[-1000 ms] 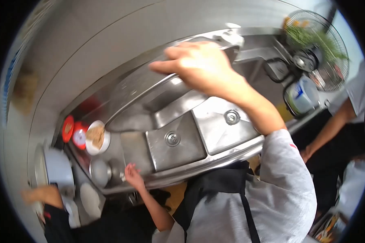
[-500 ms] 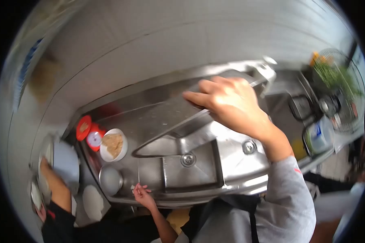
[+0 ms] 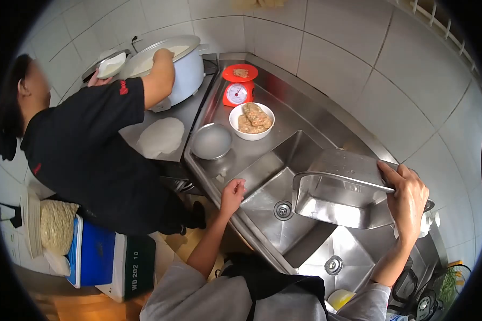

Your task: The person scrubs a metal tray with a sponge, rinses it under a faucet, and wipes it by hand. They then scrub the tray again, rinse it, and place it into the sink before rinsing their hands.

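Observation:
My right hand (image 3: 407, 195) grips the rim of a deep stainless-steel food pan (image 3: 353, 174). The pan is tilted on its side over the double sink (image 3: 281, 235), its opening turned partly toward me. My left hand (image 3: 233, 197) is at the sink's left front edge with its fingers curled in, and nothing shows in it. A small white scrap (image 3: 221, 175) lies on the counter just beyond it. Farther off stand a round metal bowl (image 3: 212, 142) and a white bowl (image 3: 242, 134) of ground-meat-like mixture.
A red kitchen scale (image 3: 237, 93) carries a little of the mixture. A co-worker in black (image 3: 91, 155) reaches into a large pot (image 3: 185, 75) on the left. Blue and green bins (image 3: 136, 267) stand on the floor. Basket with greens (image 3: 455, 281) at right.
My view has swung left, bringing the co-worker and pot into fuller view. The pan, still in my right hand, now shows its inside. My left hand remains near the sink's edge.

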Action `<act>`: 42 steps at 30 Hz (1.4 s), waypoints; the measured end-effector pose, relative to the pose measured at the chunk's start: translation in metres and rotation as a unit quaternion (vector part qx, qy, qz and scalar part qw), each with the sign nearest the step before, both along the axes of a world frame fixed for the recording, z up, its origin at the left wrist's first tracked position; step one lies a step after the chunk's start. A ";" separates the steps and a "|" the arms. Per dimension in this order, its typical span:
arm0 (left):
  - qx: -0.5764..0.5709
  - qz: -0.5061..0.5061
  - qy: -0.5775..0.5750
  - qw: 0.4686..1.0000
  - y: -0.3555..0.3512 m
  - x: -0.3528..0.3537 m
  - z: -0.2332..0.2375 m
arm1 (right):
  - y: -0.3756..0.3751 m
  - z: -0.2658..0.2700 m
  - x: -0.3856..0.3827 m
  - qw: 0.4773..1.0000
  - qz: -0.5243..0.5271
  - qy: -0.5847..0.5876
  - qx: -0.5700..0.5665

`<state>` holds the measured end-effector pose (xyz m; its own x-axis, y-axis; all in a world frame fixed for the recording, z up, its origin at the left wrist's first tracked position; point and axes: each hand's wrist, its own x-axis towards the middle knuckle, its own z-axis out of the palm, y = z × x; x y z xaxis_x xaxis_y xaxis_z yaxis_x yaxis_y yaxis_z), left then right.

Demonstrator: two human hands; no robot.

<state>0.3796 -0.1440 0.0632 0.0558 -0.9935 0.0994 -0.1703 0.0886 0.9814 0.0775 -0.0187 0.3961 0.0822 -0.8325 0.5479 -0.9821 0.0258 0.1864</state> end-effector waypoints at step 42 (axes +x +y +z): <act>-0.054 0.069 0.033 0.996 0.001 -0.007 -0.005 | 0.139 -0.250 -0.236 0.890 -0.240 -0.256 0.291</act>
<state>0.3731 -0.1429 0.0579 0.2016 -0.9594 0.1970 -0.1241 0.1745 0.9768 -0.1581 0.1207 0.1462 -0.4964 -0.8592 -0.1237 -0.8439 0.5110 -0.1634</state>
